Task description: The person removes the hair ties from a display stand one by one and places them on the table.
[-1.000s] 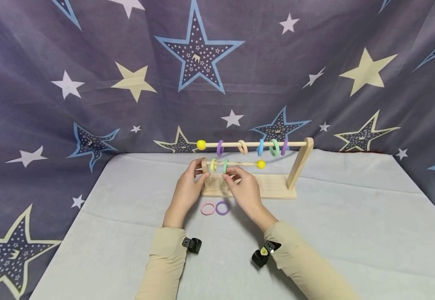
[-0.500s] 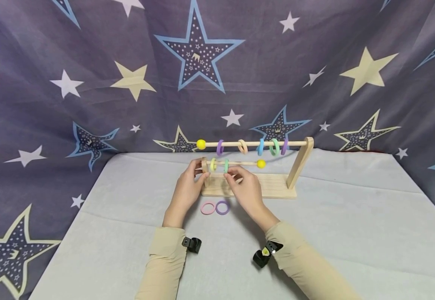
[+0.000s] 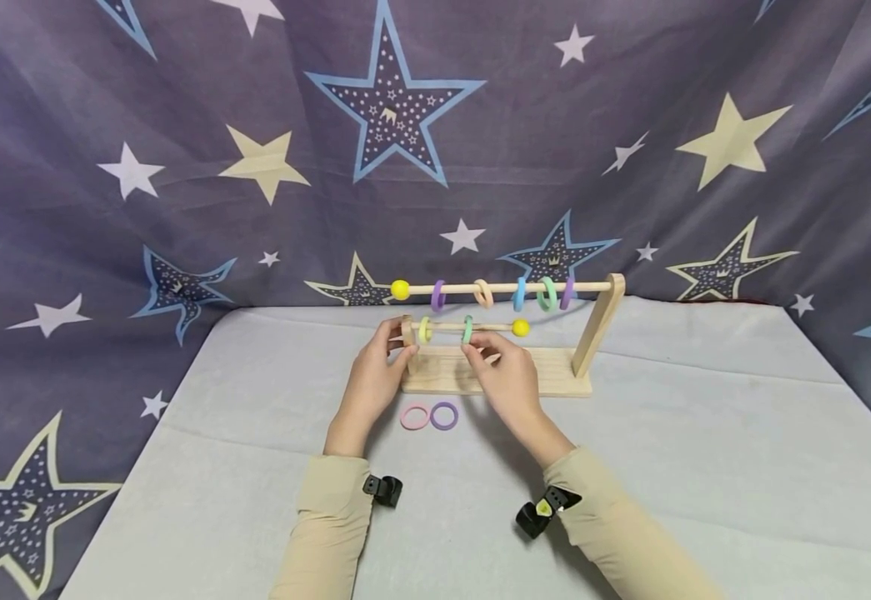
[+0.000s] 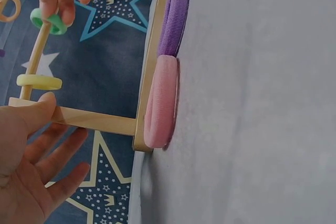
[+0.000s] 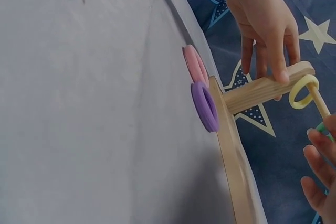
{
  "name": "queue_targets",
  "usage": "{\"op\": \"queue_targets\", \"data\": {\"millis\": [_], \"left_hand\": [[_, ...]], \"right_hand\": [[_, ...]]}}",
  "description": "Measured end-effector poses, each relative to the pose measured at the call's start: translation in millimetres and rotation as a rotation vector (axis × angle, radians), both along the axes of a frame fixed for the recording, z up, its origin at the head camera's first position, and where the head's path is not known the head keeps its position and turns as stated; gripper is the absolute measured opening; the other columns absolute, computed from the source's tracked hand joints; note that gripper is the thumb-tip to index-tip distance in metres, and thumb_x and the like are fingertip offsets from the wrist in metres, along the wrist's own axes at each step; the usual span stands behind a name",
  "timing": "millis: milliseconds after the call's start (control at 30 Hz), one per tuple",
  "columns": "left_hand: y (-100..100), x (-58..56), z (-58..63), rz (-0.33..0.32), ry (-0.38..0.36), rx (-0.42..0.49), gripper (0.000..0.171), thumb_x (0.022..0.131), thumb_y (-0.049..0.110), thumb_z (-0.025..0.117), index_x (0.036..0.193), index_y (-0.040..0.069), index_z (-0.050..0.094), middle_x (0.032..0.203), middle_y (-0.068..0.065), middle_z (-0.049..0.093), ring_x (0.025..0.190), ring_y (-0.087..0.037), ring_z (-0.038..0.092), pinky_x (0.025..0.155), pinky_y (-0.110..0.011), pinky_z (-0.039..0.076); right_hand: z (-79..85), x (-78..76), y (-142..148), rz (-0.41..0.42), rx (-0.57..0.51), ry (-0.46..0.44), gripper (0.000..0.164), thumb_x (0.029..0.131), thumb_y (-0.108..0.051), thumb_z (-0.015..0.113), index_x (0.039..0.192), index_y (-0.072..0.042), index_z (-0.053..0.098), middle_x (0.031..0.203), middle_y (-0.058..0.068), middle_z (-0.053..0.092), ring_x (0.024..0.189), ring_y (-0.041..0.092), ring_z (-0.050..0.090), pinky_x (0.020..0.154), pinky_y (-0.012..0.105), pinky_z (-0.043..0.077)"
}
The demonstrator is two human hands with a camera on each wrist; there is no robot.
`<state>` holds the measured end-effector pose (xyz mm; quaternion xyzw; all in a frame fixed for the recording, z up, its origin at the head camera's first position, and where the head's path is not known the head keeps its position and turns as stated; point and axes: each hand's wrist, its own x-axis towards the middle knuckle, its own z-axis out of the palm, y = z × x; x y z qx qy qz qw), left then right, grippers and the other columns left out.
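My right hand (image 3: 510,379) pinches a green hair tie (image 3: 468,328) that hangs round the lower rod of a wooden stand (image 3: 555,385). Thumb and fingers of my left hand (image 3: 372,377) grip the top of the stand's short left post (image 4: 94,119). Close to that post, a yellow hair tie (image 4: 39,82) circles the same rod, whose free end carries a yellow ball (image 3: 521,327). Flat on the table before the base lie a pink hair tie (image 4: 161,102) and a purple hair tie (image 4: 174,22), side by side. In the right wrist view the green tie is mostly hidden by fingers.
Above, the longer upper rod (image 3: 461,289) bears several hair ties in purple, beige, blue and green. It runs from the tall right post (image 3: 598,327) to another yellow ball (image 3: 401,290). A star-printed cloth (image 3: 202,150) hangs behind the light grey table (image 3: 705,467).
My right hand has moved right along the lower rod with the green hair tie, widening its distance from the yellow one. The left hand keeps its place on the post.
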<state>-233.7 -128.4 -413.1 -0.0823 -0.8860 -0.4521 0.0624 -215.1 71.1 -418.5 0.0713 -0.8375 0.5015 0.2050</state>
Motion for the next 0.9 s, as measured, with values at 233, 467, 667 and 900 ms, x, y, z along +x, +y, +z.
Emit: {"op": "queue_targets", "data": {"millis": [233,467,667,900], "left_hand": [[0.1,-0.3,-0.7,0.006,-0.009,-0.006,0.048,0.099,0.019,0.061,0.143,0.008,0.045,0.134,-0.013,0.059,0.118,-0.026,0.060,0.107,-0.043,0.041],[0.3,-0.8,-0.7,0.007,-0.013,-0.009,0.049,0.099,0.020,0.061,0.143,0.008,0.044,0.134,-0.013,0.058,0.119,-0.026,0.060,0.107,-0.043,0.041],[0.4,-0.6,-0.6,0.003,0.005,0.001,0.048,0.099,0.018,0.062,0.143,0.007,0.045,0.133,-0.015,0.059,0.118,-0.027,0.061,0.106,-0.045,0.041],[0.2,-0.8,-1.1,0.000,0.001,0.004,0.050,0.099,0.017,0.062,0.144,0.006,0.044,0.134,-0.015,0.059,0.118,-0.027,0.060,0.106,-0.046,0.041]], "right_hand": [[-1.7,3.5,7.9,-0.027,0.007,0.013,0.010,0.089,-0.016,0.075,0.096,-0.008,0.077,0.086,0.003,0.075,0.076,0.018,0.066,0.067,0.033,0.051],[-2.9,4.7,16.7,-0.045,-0.008,0.045,0.011,0.089,-0.014,0.075,0.097,-0.006,0.077,0.087,0.004,0.075,0.075,0.019,0.067,0.066,0.031,0.052],[-4.4,5.0,25.4,-0.050,-0.025,0.073,0.012,0.089,-0.011,0.075,0.098,-0.003,0.076,0.089,0.008,0.075,0.075,0.022,0.067,0.068,0.036,0.056],[-4.7,4.5,34.7,-0.061,-0.025,0.088,0.011,0.089,-0.009,0.074,0.097,-0.001,0.076,0.087,0.010,0.075,0.075,0.025,0.067,0.069,0.042,0.056]]}}
